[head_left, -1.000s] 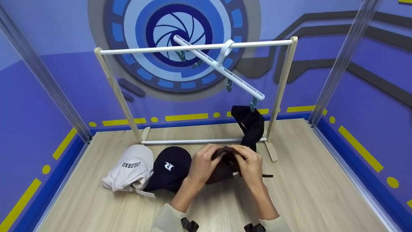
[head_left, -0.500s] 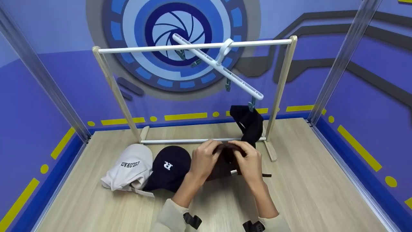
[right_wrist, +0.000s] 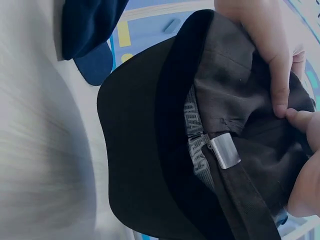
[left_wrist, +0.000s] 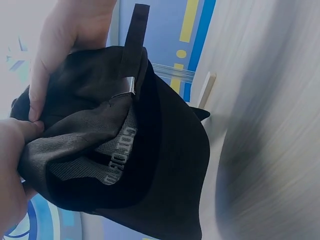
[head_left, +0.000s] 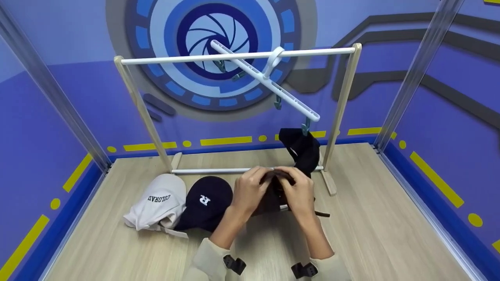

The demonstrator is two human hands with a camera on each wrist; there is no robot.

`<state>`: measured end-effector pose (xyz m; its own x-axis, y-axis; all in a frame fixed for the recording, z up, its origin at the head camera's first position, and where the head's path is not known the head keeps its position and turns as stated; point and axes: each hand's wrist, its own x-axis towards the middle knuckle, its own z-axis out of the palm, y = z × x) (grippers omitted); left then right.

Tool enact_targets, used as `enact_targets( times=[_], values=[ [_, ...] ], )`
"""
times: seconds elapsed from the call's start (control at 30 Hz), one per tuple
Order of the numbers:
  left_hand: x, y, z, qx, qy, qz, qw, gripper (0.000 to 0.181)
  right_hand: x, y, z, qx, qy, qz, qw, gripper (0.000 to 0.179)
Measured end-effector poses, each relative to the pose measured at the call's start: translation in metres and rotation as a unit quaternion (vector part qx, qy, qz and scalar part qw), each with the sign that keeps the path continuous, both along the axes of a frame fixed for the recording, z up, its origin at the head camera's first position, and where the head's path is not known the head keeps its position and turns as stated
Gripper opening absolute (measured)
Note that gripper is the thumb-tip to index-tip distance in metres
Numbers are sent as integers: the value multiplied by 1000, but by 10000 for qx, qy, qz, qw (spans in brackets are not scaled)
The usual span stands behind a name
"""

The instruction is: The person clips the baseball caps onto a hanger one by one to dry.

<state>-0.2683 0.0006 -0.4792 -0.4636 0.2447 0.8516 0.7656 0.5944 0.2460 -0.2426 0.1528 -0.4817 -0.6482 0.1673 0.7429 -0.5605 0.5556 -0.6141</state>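
Note:
A dark brown baseball cap (head_left: 267, 205) is held up just above the table by both hands, its crown pinched at the top. The left hand (head_left: 249, 191) grips it on the left and the right hand (head_left: 299, 191) on the right, thumbs nearly meeting. In the right wrist view the brim (right_wrist: 132, 135) points toward the table, and the back strap with its metal buckle (right_wrist: 227, 150) faces the camera. Printed lettering (left_wrist: 120, 156) shows inside through the opening in the left wrist view. Behind the hands, a black cap (head_left: 308, 154) hangs from a clip (head_left: 305, 128).
A white clip hanger (head_left: 265, 78) hangs slanted on the rack's top bar (head_left: 175, 60), with several green clips beneath. On the table to the left lie a white cap (head_left: 166, 195) and a navy cap (head_left: 213, 195) with a white letter. Walls (head_left: 449, 156) enclose the table.
Both hands have moved slightly up and away from the body with the brown cap, still pinching its top. The hanging black cap and the caps on the table stay put.

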Motion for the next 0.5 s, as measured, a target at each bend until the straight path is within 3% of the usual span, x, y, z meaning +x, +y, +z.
enact_targets(
  times=[0.27,0.5],
  values=[
    [1,-2,0,282,-465,-229,9983,24,-5,3,8,-221,111,-307,9992,19],
    [0,-5,5,397,-432,-305,9978,21,-8,3,18,-186,130,-429,9988,14]
  ],
)
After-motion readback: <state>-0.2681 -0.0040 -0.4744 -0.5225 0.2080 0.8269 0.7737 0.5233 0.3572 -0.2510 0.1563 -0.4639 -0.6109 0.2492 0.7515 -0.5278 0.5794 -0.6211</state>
